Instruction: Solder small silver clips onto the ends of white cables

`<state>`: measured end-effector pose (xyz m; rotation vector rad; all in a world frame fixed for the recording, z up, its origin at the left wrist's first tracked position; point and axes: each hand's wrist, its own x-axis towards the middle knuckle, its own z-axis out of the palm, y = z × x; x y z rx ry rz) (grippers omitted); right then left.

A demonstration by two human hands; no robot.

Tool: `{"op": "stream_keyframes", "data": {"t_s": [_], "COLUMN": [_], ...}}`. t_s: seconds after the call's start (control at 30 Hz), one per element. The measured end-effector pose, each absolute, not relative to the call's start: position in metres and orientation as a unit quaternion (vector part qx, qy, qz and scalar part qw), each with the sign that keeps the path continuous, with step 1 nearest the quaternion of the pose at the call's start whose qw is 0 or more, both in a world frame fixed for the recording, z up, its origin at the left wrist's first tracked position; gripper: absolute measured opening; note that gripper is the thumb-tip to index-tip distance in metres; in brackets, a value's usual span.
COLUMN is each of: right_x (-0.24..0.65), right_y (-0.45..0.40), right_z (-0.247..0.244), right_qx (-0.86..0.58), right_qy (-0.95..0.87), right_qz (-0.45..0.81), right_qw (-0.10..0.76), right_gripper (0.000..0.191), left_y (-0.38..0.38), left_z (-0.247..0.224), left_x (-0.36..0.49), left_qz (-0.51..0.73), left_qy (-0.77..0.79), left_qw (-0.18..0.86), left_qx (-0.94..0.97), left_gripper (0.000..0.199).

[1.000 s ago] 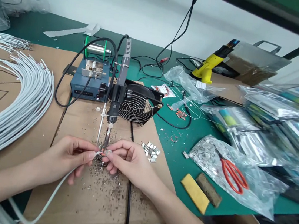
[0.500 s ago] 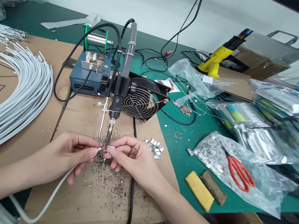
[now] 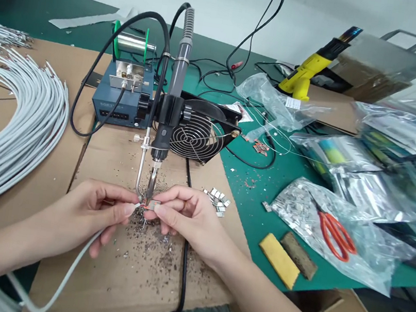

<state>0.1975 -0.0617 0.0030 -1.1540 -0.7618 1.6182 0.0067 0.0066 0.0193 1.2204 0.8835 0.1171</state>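
Observation:
Between thumb and fingers, my left hand [image 3: 107,214] pinches the end of a grey-white cable [image 3: 70,276], whose length hangs down toward the lower left. My right hand [image 3: 183,215] is closed on a small metal connector [image 3: 153,205], holding it against the cable's stripped end. Just above, the soldering iron [image 3: 162,139] points straight down in its stand, its tip at the joint between cable and connector. A thin solder feed tube [image 3: 141,167] runs down beside the iron to the same spot. Whether the tip touches the joint is too small to tell.
A blue solder feeder [image 3: 123,96] with a wire spool and a black fan [image 3: 199,134] stand behind. Bundled cables [image 3: 32,150] lie left. Small connectors [image 3: 217,199], red-handled scissors [image 3: 337,235] on a bag, a yellow sponge [image 3: 279,260] and a yellow heat gun [image 3: 310,69] are right.
The camera view has shifted slightly. Both hands stay at the iron's tip, still gripping the cable and the connector, with barely any movement between them.

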Motion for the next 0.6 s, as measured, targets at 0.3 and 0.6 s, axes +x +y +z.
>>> {"op": "stream_keyframes", "data": {"t_s": [0.3,0.6], "right_x": [0.194,0.1943], "right_y": [-0.0603,-0.0591], "right_z": [0.0016,0.0007], "right_qx": [-0.493,-0.501], "right_qy": [-0.328,-0.344], "right_qz": [0.649,0.638], "right_qw": [0.478,0.473], "right_gripper": [0.019,0.014], "left_y": [0.0084,0.0118], "left_z": [0.01,0.0105], "left_x": [0.0049,0.0039], "left_qz": [0.045,0.044], "left_qy": [0.408,0.383], "left_qw": [0.715,0.708], "left_qx": [0.566,0.591], "left_gripper": [0.059,0.044]}}
